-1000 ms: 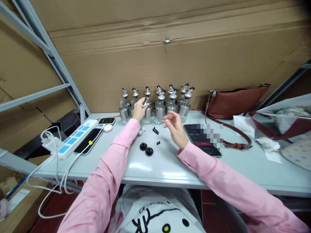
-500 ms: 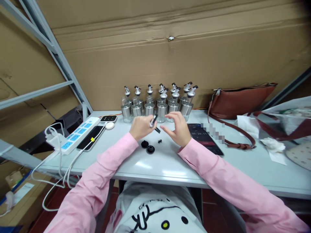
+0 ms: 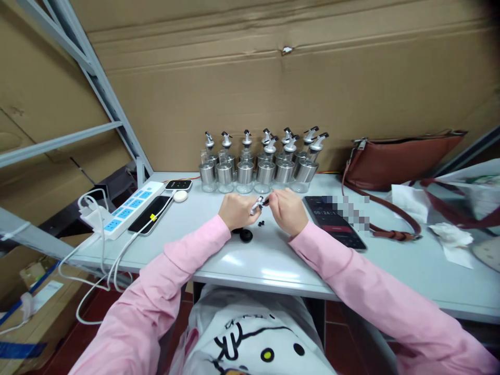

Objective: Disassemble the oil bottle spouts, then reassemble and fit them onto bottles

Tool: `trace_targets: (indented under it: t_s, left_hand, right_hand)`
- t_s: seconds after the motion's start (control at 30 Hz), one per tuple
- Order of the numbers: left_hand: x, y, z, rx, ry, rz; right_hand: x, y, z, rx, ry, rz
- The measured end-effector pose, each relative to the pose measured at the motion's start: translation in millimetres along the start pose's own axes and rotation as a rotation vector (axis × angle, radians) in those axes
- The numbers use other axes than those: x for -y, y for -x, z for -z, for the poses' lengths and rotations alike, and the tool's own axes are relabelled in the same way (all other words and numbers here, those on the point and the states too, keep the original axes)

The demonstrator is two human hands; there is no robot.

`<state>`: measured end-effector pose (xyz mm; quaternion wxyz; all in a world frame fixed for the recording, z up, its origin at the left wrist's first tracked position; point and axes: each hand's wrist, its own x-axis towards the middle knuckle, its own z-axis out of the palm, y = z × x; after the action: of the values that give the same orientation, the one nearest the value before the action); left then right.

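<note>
My left hand [image 3: 237,211] is closed on a small silver pourer spout [image 3: 255,207], held just above the table. Close beside it, my right hand [image 3: 288,211] pinches a small dark lever piece [image 3: 266,201] near the spout's end; whether the two parts touch I cannot tell. Below my hands lies a round black stopper [image 3: 246,236], and a second one is mostly hidden by my left hand. Several tiny black plugs [image 3: 261,223] rest between my hands. Behind stand glass bottles with steel sleeves [image 3: 245,172], several topped with silver pourers [image 3: 270,146].
On the left are a power strip [image 3: 135,208], a phone [image 3: 150,221] with white cables, and a small round white object [image 3: 180,196]. To the right lie a larger phone [image 3: 344,237] with a timer, a brown bag [image 3: 406,161] and crumpled tissue [image 3: 449,234]. Cardboard [image 3: 234,78] closes off the back.
My right hand has gone from open to pinching a dark piece and moved in toward the spout. The narrow black pieces that lay between my hands no longer show on the table.
</note>
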<state>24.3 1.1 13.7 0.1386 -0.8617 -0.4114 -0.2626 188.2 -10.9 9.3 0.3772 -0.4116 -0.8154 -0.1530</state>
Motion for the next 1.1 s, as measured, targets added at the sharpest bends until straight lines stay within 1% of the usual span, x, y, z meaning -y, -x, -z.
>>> trace_targets:
  t_s: [0.07,0.13,0.23,0.3,0.4,0.47,0.53,0.6,0.67,0.73,0.83,1.0,1.1]
  left_hand:
    - [8.1,-2.0,0.3,-0.051,-0.012,0.047]
    - [17.8,-3.6,-0.7,-0.095,-0.002,0.119]
    - [29.2,-4.0,-6.4,-0.124,0.088,0.139]
    - [32.1,-3.1,-11.4,-0.129,0.140,0.150]
    - [29.5,-1.5,-14.9,-0.124,0.146,0.198]
    - [25.9,-0.7,-13.6,-0.118,0.136,0.193]
    - [22.8,-0.2,-11.0,-0.112,0.135,0.170]
    - [21.4,0.0,-9.0,-0.098,0.142,0.162]
    - [21.6,0.0,-8.6,-0.089,0.151,0.162]
    - [22.8,-0.1,-9.6,-0.097,0.152,0.144]
    - [24.4,-0.2,-12.1,-0.117,0.146,0.095]
    - [24.2,0.0,-14.4,-0.097,0.149,0.060]
    - [23.9,-0.1,-14.3,-0.099,0.153,0.053]
  right_hand:
    - [-3.2,0.7,-1.7,0.018,-0.122,-0.163]
    - [-9.0,1.6,-4.9,0.085,-0.163,-0.274]
    - [-20.7,3.4,-11.7,0.232,-0.131,-0.337]
    - [-27.5,4.4,-14.9,0.284,-0.124,-0.380]
    - [-32.3,4.1,-15.2,0.252,-0.211,-0.467]
    - [-32.6,3.4,-13.8,0.213,-0.306,-0.537]
    - [-32.4,3.8,-12.8,0.231,-0.298,-0.586]
    - [-33.2,5.7,-13.0,0.343,-0.147,-0.584]
    - [-35.1,8.2,-13.9,0.481,0.032,-0.546]
    - [-37.3,10.2,-15.0,0.560,0.121,-0.496]
    - [-38.4,11.4,-17.2,0.577,0.132,-0.424]
    - [-31.7,13.2,-23.3,0.635,0.041,-0.257]
    - [-26.0,14.8,-25.8,0.663,0.009,-0.217]
